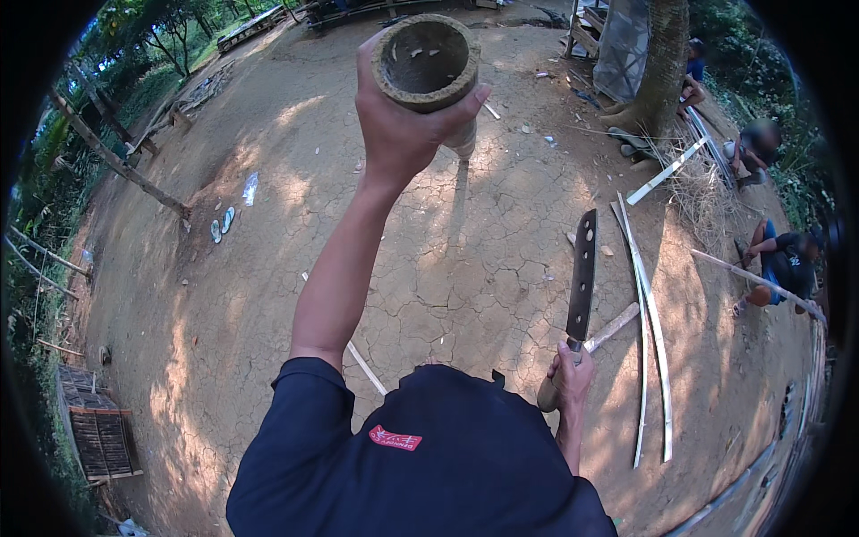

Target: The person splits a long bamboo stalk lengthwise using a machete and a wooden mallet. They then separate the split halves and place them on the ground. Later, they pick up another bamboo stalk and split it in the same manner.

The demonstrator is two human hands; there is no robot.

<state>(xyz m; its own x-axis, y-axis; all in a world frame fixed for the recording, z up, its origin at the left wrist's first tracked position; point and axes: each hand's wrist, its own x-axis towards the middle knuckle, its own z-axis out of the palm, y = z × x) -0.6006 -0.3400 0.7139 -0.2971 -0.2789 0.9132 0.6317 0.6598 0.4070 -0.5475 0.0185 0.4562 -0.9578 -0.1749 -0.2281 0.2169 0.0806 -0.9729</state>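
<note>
Head view shows my left hand clamped around an upright bamboo pole far ahead, my right hand fisted on a cleaver near right; next, I judge, a careful aimed chop.

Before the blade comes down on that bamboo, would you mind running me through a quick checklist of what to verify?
1. Left hand grips the bamboo pole firmly: ok, fingers wrap just under its open top end.
2. Right hand holds the cleaver securely: ok, closed on the handle, blade pointing up.
3. Blade apart from the left arm: ok, a clear gap shows.
4. Left fingers clear of the cut: not ok, they sit right at the rim.
5. Pole's foot planted on the cracked ground: cannot tell, hidden behind the hand.
6. Bystanders distant: ok, seated people stay at the right edge.
</note>
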